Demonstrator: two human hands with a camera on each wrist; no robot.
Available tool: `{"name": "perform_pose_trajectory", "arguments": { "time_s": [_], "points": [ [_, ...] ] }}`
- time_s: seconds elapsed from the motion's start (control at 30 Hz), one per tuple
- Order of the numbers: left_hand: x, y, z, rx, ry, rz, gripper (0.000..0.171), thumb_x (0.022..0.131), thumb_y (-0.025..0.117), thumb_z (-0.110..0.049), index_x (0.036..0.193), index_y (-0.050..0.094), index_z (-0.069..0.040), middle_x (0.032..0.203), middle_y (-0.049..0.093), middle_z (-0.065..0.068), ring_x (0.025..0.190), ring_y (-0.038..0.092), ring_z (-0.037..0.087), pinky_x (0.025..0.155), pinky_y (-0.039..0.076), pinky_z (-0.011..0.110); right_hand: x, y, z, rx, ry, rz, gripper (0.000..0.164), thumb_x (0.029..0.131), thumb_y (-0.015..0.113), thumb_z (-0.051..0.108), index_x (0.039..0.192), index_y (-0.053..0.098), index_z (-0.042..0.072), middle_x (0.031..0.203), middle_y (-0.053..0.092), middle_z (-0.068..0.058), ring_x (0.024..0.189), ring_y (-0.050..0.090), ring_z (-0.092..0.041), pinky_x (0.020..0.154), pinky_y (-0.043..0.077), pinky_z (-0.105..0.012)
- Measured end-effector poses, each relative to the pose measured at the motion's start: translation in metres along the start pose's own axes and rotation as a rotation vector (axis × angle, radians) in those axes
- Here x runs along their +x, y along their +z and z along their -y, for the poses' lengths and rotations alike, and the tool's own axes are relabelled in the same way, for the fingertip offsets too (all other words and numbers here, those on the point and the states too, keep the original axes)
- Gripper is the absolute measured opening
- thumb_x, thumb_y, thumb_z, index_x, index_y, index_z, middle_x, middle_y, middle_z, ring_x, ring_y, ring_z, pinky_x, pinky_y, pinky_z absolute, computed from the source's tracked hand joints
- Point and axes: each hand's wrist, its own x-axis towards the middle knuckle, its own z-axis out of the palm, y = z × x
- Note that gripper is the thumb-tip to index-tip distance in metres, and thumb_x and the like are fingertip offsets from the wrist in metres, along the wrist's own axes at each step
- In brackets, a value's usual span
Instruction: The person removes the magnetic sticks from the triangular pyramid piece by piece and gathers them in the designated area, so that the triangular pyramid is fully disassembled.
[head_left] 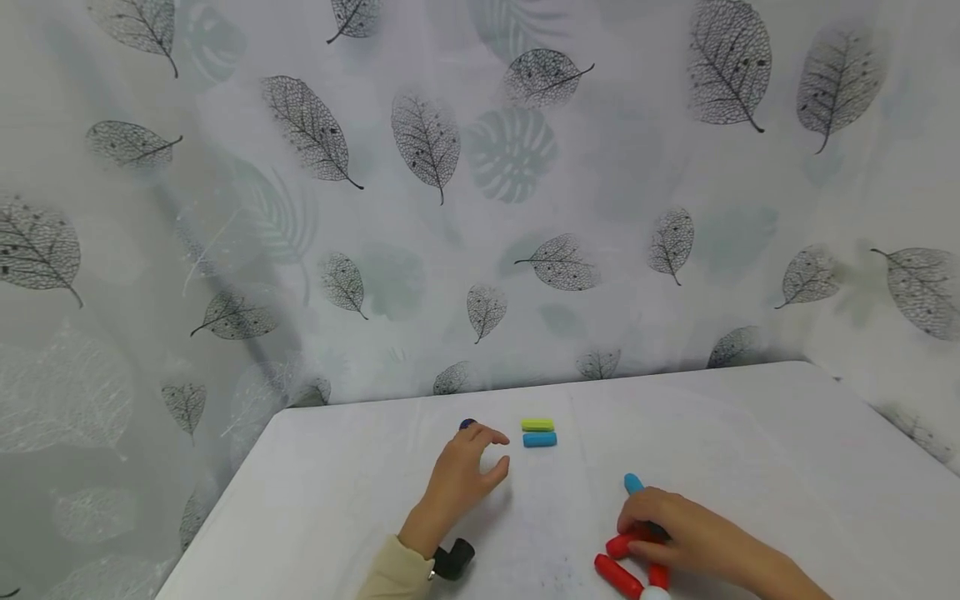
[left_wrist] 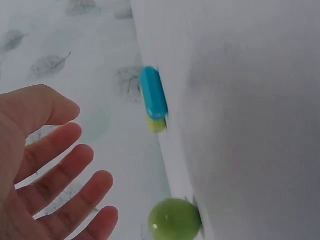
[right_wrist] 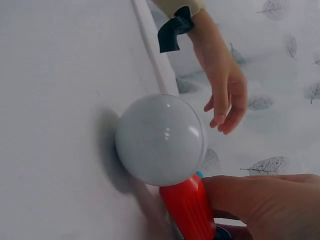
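Observation:
My left hand [head_left: 461,471] hovers over the table, thumb and fingers parted with nothing between them. Just beyond its knuckles a dark blue ball [head_left: 467,423] peeks out. The left wrist view shows a green ball [left_wrist: 175,220], hidden in the head view. My right hand [head_left: 671,529] pinches a red rod [head_left: 621,547] in a small assembly. A second red rod [head_left: 618,577], a third red rod [head_left: 658,575] and a white ball [right_wrist: 160,140] belong to it. A dark ball [head_left: 657,532] is mostly covered by the fingers; a blue rod [head_left: 633,483] sticks out beyond them.
A yellow-green rod [head_left: 537,425] and a blue rod [head_left: 540,439] lie side by side, right of my left hand. The white table [head_left: 750,450] ends at a leaf-patterned curtain [head_left: 450,250]. A black strap piece [head_left: 454,559] hangs at my left wrist.

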Motion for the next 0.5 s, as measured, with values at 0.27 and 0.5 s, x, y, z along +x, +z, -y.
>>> {"name": "perform_pose_trajectory", "arguments": {
  "time_s": [0.27, 0.5],
  "points": [
    [-0.001, 0.005, -0.028, -0.013, 0.034, 0.186, 0.016, 0.090, 0.069, -0.021, 0.104, 0.069, -0.014, 0.102, 0.065, -0.005, 0.094, 0.061, 0.012, 0.083, 0.051, 0.023, 0.007, 0.017, -0.004, -0.013, -0.218, -0.272, 0.020, 0.084, 0.075, 0.007, 0.098, 0.066, 0.018, 0.105, 0.058, -0.004, 0.093, 0.055, -0.009, 0.075, 0.053, -0.022],
    [-0.003, 0.009, -0.048, -0.061, 0.048, 0.324, 0.017, 0.091, 0.068, -0.026, 0.107, 0.068, -0.019, 0.099, 0.065, -0.008, 0.089, 0.059, 0.006, 0.077, 0.047, 0.016, 0.009, 0.017, 0.007, 0.132, 0.121, -0.250, 0.026, 0.084, 0.077, 0.016, 0.105, 0.064, 0.009, 0.101, 0.058, -0.002, 0.087, 0.058, -0.008, 0.070, 0.056, -0.025]
  ]
}}
